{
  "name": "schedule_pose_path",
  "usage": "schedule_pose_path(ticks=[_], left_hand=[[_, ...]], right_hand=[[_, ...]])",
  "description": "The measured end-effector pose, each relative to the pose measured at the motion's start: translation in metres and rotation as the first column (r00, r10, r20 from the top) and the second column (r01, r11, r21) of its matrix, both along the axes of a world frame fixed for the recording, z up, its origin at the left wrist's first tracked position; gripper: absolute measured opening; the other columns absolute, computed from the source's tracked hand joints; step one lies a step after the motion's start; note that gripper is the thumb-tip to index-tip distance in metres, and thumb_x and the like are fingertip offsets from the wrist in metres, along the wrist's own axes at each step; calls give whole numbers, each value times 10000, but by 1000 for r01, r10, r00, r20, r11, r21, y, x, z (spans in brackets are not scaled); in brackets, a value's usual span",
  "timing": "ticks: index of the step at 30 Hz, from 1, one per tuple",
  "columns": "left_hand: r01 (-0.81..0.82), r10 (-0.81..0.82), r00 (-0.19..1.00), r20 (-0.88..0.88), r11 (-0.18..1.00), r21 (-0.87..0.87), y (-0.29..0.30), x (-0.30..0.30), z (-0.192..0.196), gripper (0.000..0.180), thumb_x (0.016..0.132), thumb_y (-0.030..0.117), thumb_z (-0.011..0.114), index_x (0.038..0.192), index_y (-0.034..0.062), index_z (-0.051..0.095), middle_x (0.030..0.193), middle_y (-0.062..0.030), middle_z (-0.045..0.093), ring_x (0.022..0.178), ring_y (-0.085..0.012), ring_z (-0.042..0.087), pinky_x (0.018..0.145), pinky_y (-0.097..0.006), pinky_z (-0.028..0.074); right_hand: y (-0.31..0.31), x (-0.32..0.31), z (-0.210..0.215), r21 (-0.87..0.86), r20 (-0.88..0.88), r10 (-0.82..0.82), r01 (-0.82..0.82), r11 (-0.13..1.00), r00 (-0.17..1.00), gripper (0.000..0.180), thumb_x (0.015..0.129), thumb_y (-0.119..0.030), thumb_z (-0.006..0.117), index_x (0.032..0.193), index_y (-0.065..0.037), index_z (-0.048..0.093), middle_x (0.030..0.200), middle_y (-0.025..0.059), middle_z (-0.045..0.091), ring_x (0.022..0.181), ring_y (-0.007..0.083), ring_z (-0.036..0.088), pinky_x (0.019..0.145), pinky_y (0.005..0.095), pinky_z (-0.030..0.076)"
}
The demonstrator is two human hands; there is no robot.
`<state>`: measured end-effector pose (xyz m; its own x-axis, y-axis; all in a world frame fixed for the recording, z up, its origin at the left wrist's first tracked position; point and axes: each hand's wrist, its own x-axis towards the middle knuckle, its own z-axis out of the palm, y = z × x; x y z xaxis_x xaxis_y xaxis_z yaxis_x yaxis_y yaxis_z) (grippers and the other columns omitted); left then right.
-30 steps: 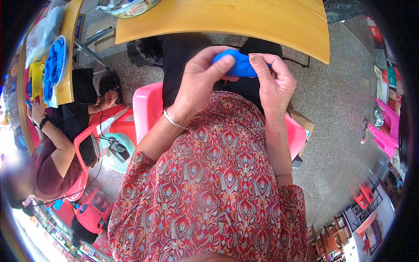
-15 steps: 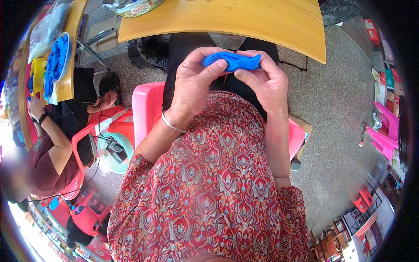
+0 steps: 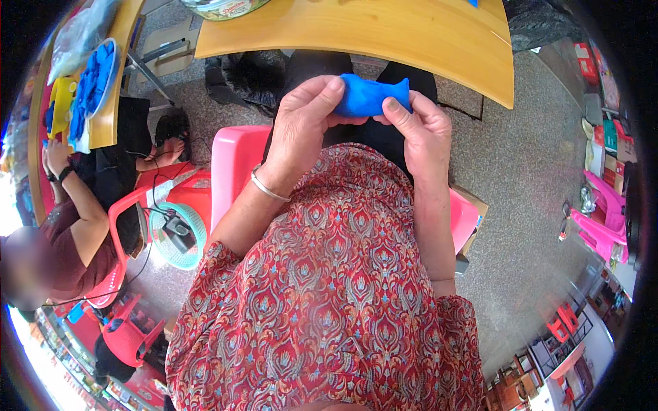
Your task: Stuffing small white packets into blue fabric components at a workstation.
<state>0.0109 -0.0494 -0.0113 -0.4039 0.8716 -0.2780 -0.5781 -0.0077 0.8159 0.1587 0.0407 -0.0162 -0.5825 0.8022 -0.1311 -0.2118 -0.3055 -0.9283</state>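
Between my two hands, above my lap, is a small soft blue piece [image 3: 370, 97], smooth and plump, with a pointed corner at its right end; its exact kind cannot be made out. My left hand [image 3: 310, 113] pinches its left end, thumb on top and fingers underneath. With the thumb pressed on its front and the fingers behind, my right hand [image 3: 421, 127] grips the right end. Parts of the fingers of both hands are hidden behind the piece.
A yellow wooden table [image 3: 384, 34] stands ahead, with a clear tub [image 3: 229, 7] at its far left. At left, a co-worker's hand [image 3: 56, 156] is near a yellow device [image 3: 62, 103] and a plate of blue pieces [image 3: 94, 82]. A turquoise basket [image 3: 177, 236] holds a black adapter.
The blue piece has turned to show a broader, flatter face. My left thumb has shifted left toward its end, and my right thumb now lies across its lower right front.
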Motion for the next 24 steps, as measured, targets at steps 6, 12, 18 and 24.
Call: schedule_pose_path(ticks=[6, 12, 18, 24], left_hand=[[108, -106, 993, -57, 994, 29, 6, -3, -9, 357, 871, 51, 651, 1205, -14, 543, 1086, -121, 627, 982, -209, 633, 868, -344, 558], [35, -2, 971, -239, 990, 136, 2, -6, -10, 298, 848, -55, 622, 1140, -10, 584, 1139, -155, 630, 1015, -206, 627, 869, -344, 556], [37, -9, 975, -223, 992, 118, -1, -11, -9, 290, 844, -67, 620, 1126, -7, 587, 1143, -159, 633, 1057, -201, 612, 927, -315, 510], [44, -22, 974, -226, 995, 90, -5, -13, -11, 318, 838, -65, 631, 1146, -5, 581, 1098, -131, 647, 1011, -185, 619, 931, -307, 498]], right_hand=[[6, 2, -10, 140, -44, -35, 41, 989, 998, 240, 828, 5, 691, 1063, 27, 648, 1026, 66, 639, 928, 123, 606, 835, 250, 499], [9, -4, -3, 469, 51, -8, -17, 883, 999, 339, 778, 13, 724, 1105, 6, 637, 1087, 82, 619, 1014, 164, 591, 857, 282, 492], [5, -17, 9, 759, 160, -128, -39, 649, 979, 513, 673, -67, 805, 1158, -76, 637, 1112, 122, 613, 993, 247, 613, 834, 307, 501], [5, -22, 9, 807, 189, -132, -77, 585, 973, 380, 711, -91, 792, 1070, -55, 672, 1011, 113, 651, 889, 245, 642, 772, 304, 517]])
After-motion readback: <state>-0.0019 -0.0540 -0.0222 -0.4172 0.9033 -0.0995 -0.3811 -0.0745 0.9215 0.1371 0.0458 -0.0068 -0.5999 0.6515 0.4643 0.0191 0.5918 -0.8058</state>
